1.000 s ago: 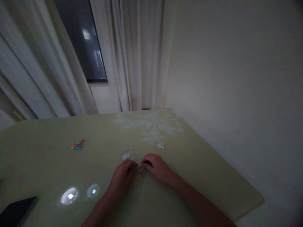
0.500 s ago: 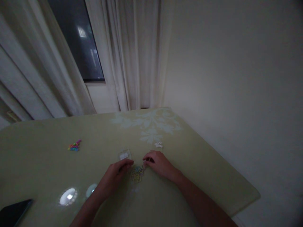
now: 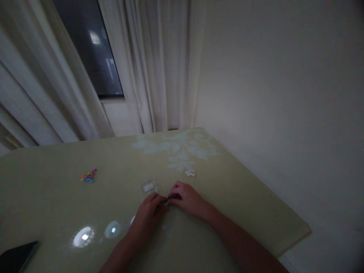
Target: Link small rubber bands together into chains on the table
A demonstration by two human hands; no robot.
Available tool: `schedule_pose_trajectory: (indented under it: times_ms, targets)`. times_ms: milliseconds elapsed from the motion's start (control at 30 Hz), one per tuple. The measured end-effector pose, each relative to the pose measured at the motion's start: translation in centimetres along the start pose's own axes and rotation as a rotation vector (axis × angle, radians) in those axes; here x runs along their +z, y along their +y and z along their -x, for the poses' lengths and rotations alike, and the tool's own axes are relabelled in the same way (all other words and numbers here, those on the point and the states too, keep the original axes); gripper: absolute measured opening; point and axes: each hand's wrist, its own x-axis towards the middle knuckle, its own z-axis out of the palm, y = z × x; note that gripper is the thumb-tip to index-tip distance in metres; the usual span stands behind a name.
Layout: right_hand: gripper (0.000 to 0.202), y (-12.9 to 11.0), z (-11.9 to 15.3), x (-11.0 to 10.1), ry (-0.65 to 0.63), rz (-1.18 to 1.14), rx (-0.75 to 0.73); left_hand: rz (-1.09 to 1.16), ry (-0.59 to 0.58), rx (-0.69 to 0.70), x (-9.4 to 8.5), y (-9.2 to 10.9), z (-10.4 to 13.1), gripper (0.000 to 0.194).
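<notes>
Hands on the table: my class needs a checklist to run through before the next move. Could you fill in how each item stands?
1. Hands together: ok; left hand and right hand are close, fingertips nearly meeting.
2. Small pieces in plain view: not ok; the hands cover most.
3. Firm grip on them: cannot tell.
4. Clear container closed: cannot tell; too blurred, just beyond the left hand.
5. White bits apart from the right hand: ok, beyond it.
6. Bright pile apart from both hands: ok, off to the left.
</notes>
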Motion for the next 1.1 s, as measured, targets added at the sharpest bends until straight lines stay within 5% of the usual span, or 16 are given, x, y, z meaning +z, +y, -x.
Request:
schedule_pose_trajectory:
  times_ms: [567, 1100]
  targets:
    - [0.006, -0.3, -0.3, -0.8, 0.222, -0.244, -0.008, 0.19, 0.148, 0.135, -1.9, -1.2, -0.3, 0.026]
    - [0.006, -1.4, 0.0, 0.0, 0.205, -0.397, -0.045, 0.31, 0.179, 0.004, -2.6, -0.5, 0.0, 0.017]
